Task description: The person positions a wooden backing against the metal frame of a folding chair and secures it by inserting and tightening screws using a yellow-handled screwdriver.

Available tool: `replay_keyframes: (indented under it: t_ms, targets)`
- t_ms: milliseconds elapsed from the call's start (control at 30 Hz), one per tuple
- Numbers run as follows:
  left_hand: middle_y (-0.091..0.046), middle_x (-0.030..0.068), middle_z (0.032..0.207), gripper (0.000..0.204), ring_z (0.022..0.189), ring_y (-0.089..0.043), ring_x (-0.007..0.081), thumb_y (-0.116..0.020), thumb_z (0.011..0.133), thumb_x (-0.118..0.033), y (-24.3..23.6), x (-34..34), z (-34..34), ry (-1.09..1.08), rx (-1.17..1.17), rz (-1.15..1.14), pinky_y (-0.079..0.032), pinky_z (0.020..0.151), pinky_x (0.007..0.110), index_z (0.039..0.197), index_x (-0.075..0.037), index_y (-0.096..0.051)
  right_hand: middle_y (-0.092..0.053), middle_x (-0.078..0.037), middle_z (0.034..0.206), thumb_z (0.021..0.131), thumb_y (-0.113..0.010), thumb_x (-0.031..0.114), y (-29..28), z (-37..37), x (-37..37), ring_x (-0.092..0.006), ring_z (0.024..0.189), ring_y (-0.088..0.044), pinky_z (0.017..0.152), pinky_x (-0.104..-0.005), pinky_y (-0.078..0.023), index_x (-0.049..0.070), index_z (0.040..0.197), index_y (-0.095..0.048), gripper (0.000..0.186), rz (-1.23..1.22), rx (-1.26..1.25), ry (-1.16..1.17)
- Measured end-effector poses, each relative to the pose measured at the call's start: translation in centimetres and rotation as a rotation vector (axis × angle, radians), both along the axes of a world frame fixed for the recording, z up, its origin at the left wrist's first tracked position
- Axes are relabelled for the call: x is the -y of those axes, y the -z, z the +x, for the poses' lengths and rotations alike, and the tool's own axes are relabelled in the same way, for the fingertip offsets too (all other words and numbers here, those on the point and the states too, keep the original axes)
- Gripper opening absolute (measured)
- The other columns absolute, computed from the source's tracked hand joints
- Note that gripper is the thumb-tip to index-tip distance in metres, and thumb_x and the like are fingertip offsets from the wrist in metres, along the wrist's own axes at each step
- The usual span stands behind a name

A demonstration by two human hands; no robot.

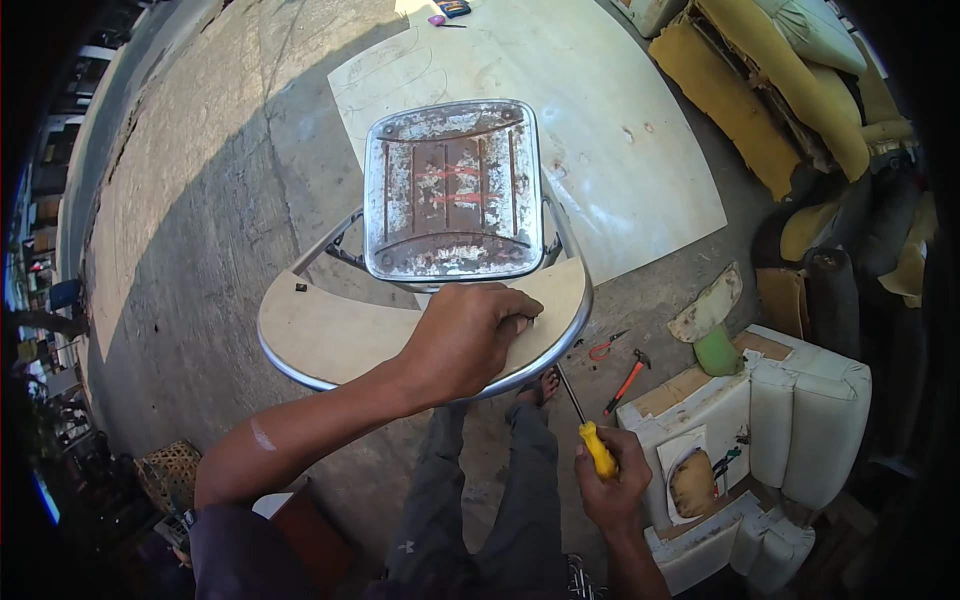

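Note:
In front of me is a chair with a rusty metal seat of peeling paint. Nearest me, its bent metal tube frame edges a curved plywood panel. Over the panel's right part, my left hand is closed in a pinch, fingertips at the wood. A small dark bit shows by them, too small to name. A black fitting sits at the panel's left end. My right hand grips a screwdriver by its yellow handle, its shaft pointing up toward the frame, right of my leg.
On the floor to the right lie a hammer and a red-handled tool. Cushioned seat parts stand beyond them. A large pale sheet lies under and behind the chair. A woven basket is at lower left.

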State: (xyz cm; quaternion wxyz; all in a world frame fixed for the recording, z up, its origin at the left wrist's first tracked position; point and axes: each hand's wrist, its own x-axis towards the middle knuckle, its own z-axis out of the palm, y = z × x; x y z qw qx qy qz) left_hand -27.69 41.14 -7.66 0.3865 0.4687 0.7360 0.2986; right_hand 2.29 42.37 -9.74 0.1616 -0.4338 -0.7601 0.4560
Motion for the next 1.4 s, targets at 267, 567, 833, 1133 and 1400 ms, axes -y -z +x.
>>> replay_keyframes:
  t_ms: [267, 567, 833, 1133, 1400]
  targets:
    - [-0.069, 0.0176, 0.094, 0.021, 0.089, -0.067, 0.032, -0.066, 0.088, 0.001, -0.2, -0.2, -0.5, 0.084, 0.053, -0.083, -0.053, 0.082, 0.04, 0.107, 0.001, -0.075, -0.068, -0.019, 0.098, 0.08, -0.079, 0.001, -1.2, -0.7, -0.1, -0.0309, 0.084, -0.07, 0.073, -0.0373, -0.056, -0.004, 0.108, -0.063, 0.032, 0.034, 0.014, -0.024]
    - [-0.055, 0.0233, 0.113, 0.061, 0.107, -0.056, 0.0381, -0.076, 0.086, -0.024, -3.1, 1.3, 3.0, 0.192, -0.183, 0.005, -0.049, 0.09, 0.045, 0.132, 0.009, -0.055, -0.068, -0.019, 0.097, 0.078, -0.079, -0.002, -1.0, -1.0, 0.1, -0.0313, 0.082, -0.07, 0.07, -0.0368, -0.056, -0.003, 0.106, -0.064, 0.031, 0.067, -0.002, 0.022]
    - [-0.057, 0.0232, 0.104, 0.058, 0.098, -0.058, 0.0372, -0.075, 0.085, -0.025, -2.3, 0.8, 4.0, 0.161, -0.306, -0.015, -0.051, 0.082, 0.045, 0.128, 0.009, -0.056, -0.067, -0.011, 0.098, 0.085, -0.076, 0.002, -0.6, 0.5, -1.0, -0.0173, 0.085, -0.068, 0.073, -0.0309, -0.056, -0.003, 0.11, -0.063, 0.028, -1.137, -0.225, 0.39]
    - [-0.059, 0.0209, 0.096, 0.051, 0.09, -0.06, 0.0349, -0.074, 0.083, -0.021, -1.9, 1.2, 4.7, 0.13, -0.426, 0.017, -0.051, 0.078, 0.045, 0.123, 0.008, -0.06, -0.069, -0.017, 0.097, 0.09, -0.069, 0.001, 0.8, 1.2, -2.5, -0.0199, 0.082, -0.068, 0.072, -0.0292, -0.055, -0.002, 0.124, -0.062, 0.036, -1.132, -0.338, 0.283]
    - [-0.06, 0.0199, 0.096, 0.049, 0.088, -0.061, 0.0347, -0.073, 0.084, -0.02, -2.4, 0.7, 4.8, 0.163, -0.459, -0.002, -0.052, 0.074, 0.045, 0.123, 0.007, -0.061, -0.068, -0.011, 0.094, 0.088, -0.075, 0.008, 3.2, 1.2, -2.4, -0.012, 0.063, -0.061, 0.055, -0.0253, -0.049, 0.003, 0.13, -0.056, 0.046, -0.455, -0.233, -0.002]
